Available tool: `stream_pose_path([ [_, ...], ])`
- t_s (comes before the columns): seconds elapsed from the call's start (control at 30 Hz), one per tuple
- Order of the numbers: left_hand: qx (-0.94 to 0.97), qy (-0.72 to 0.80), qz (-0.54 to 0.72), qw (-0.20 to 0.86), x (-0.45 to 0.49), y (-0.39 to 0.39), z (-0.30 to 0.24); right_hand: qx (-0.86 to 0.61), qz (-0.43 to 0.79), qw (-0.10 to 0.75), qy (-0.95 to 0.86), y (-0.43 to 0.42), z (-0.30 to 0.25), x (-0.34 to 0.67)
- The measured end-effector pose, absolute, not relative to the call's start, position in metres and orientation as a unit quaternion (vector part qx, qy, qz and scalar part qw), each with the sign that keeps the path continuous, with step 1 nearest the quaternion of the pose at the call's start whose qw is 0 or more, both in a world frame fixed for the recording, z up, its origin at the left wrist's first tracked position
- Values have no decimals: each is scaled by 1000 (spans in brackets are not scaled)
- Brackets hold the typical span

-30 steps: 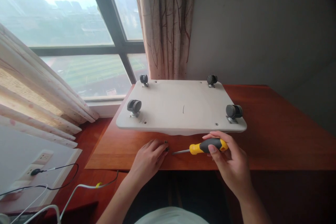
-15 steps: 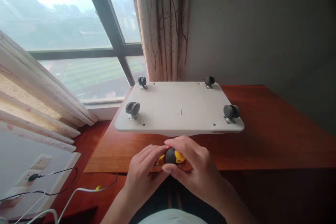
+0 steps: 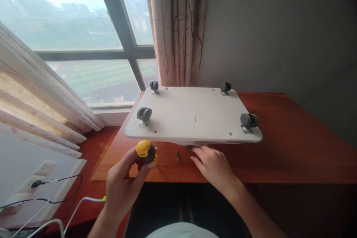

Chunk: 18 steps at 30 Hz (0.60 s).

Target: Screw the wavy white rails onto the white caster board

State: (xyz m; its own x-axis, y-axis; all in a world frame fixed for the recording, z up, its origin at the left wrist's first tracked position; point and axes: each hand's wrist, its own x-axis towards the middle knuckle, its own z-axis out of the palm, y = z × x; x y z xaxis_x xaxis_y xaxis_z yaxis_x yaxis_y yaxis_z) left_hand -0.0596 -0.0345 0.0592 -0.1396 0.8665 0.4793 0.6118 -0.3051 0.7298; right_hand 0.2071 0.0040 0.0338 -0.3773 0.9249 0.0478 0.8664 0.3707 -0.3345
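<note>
Between left hand [image 3: 122, 180], gripping a rounded yellow-and-black screwdriver [image 3: 145, 151], and right hand [image 3: 214, 165], contents unclear, lies a slim dark metal rod [image 3: 177, 156].

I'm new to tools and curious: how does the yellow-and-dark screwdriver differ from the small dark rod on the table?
The screwdriver is held in the left hand; the small rod rests on the table. The screwdriver has a thick, rounded handle; the small rod is slim and far smaller. The screwdriver shows yellow and dark grey; the small rod only dark tones. Both are nearer the camera than the white board.
</note>
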Motion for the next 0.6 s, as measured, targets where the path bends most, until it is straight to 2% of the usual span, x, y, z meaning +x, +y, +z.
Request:
stream_pose_path([
  [0.17, 626, 545, 522, 198, -65, -34, 52, -598, 97, 72, -793, 12, 21, 199],
  [0.37, 599, 523, 564, 222, -64, -33, 52, -597, 93, 87, -792, 14, 15, 196],
  [0.47, 592, 527, 567, 223, -62, -32, 55, -591, 86, 129, -792, 10, 11, 197],
  [0.6, 588, 530, 569, 219, -62, -32, 56, -532, 111, 253, -800, 6, 20, 197],
])
